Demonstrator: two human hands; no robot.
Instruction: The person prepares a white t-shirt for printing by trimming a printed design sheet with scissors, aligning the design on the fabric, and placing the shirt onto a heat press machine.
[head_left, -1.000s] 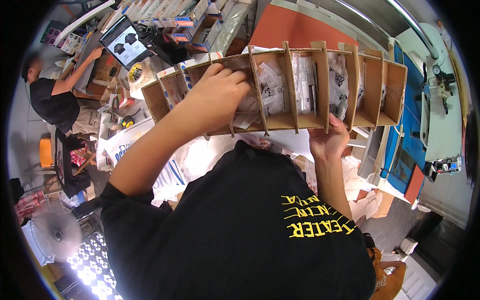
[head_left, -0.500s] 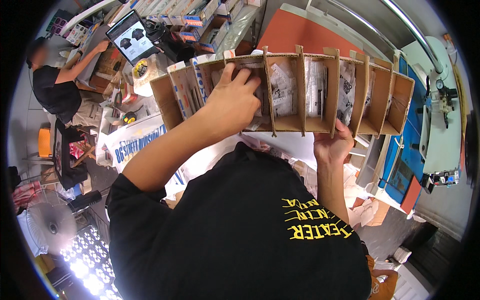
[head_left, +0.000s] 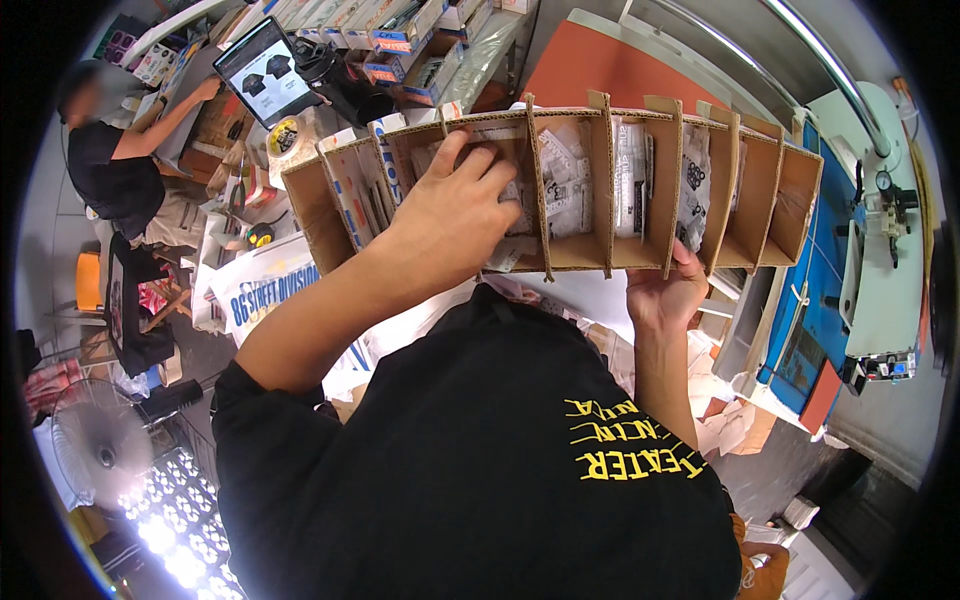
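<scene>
A long cardboard box with dividers (head_left: 625, 260) is held up in front of me, its compartments facing me. My right hand (head_left: 668, 292) grips its lower edge right of the middle, thumb inside and palm below. My left hand (head_left: 460, 205) reaches into a left compartment with bent fingers; the fingertips and whatever they hold are hidden. Printed film sheets in clear sleeves (head_left: 566, 185) fill the compartment beside it. White printed packets (head_left: 632, 180) stand in the one after that, and another sleeve (head_left: 694, 190) further right. The rightmost compartments look barer.
A tablet (head_left: 263, 75) and a black bottle (head_left: 345, 85) stand at the back left, near long cartons (head_left: 405, 65). A co-worker (head_left: 115, 170) sits far left. A fan (head_left: 105, 455) is at lower left, and a machine with a blue bed (head_left: 815, 290) is at right.
The box's left end has swung slightly left and down. My left hand has moved a little down with it, still in the compartment. My right hand keeps its grip.
</scene>
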